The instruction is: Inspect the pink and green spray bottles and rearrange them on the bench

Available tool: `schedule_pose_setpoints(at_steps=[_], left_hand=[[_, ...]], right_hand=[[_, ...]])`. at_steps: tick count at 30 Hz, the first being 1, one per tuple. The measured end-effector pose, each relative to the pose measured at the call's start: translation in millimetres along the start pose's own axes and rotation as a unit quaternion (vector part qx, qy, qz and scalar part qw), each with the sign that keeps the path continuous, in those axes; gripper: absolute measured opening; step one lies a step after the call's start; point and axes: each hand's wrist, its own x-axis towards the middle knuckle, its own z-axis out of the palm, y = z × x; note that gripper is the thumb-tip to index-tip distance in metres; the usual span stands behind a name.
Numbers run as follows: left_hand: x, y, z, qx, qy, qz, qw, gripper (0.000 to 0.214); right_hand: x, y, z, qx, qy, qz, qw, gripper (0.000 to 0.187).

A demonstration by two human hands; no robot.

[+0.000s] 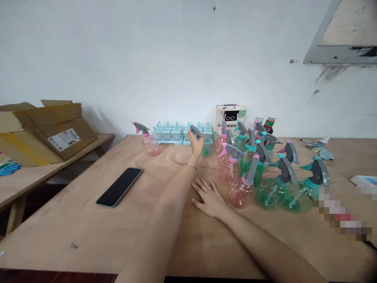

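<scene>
My left hand (196,142) reaches to the back of the table, its fingers wrapped round the grey head of a green spray bottle (207,149). Part of that bottle is hidden behind the hand. My right hand (209,198) lies flat on the wooden table (118,239) with its fingers spread and nothing in it. Just right of it stands a pink spray bottle (240,194), the nearest of several pink and green spray bottles grouped together. A lone pink spray bottle (151,145) stands at the back left.
Light blue popsicle moulds (167,135) line the wall behind my left hand. A black phone (120,188) lies at left. A printed paper bag (219,118) stands behind the bottles. On a side table at far left is an open cardboard box (38,135).
</scene>
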Motion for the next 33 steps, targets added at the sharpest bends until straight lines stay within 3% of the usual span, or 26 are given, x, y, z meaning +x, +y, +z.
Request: schedule_pose_setpoints(at_steps=[4,6,8,10,14,17,20,23,28,33], left_hand=[[-8.3,10.7,-42.9,-0.221,0.082,-0.018,0.972,0.043],[-12.7,27.1,-70.8,-0.312,0.067,-0.06,0.946,0.037],[-20.9,45.0,-103.4,-0.378,-0.018,-0.102,0.92,0.032],[-35.8,57.9,-137.1,-0.407,-0.149,-0.139,0.89,0.03],[-80.7,56.6,-183.5,-0.39,-0.404,-0.216,0.799,0.036],[-111.0,42.8,-189.6,-0.364,-0.524,-0.268,0.722,0.045],[-126.5,35.9,-181.7,-0.379,-0.556,-0.283,0.683,0.048],[-130.6,36.8,-173.7,-0.398,-0.547,-0.267,0.687,0.048],[-132.5,35.9,-166.4,-0.353,-0.524,-0.269,0.727,0.042],[-132.4,35.9,-159.3,-0.331,-0.525,-0.267,0.737,0.042]], right_hand=[[0.2,-0.6,-0.5,-0.005,-0.001,0.006,1.0,0.063],[0.3,-0.5,0.0,-0.007,0.0,0.004,1.0,0.063],[0.5,0.1,0.8,-0.008,0.002,0.006,1.0,0.063],[0.9,0.9,1.6,-0.013,0.0,0.007,1.0,0.063],[1.5,2.6,2.0,-0.02,-0.016,0.003,1.0,0.064],[1.1,3.7,2.7,-0.019,-0.001,-0.006,1.0,0.066],[0.8,6.0,5.2,-0.025,0.01,-0.017,1.0,0.067],[1.2,10.4,9.5,-0.026,0.021,-0.027,0.999,0.065],[3.3,18.8,19.6,-0.04,0.041,-0.047,0.997,0.058],[3.8,18.4,21.4,-0.05,0.062,-0.043,0.996,0.061]])
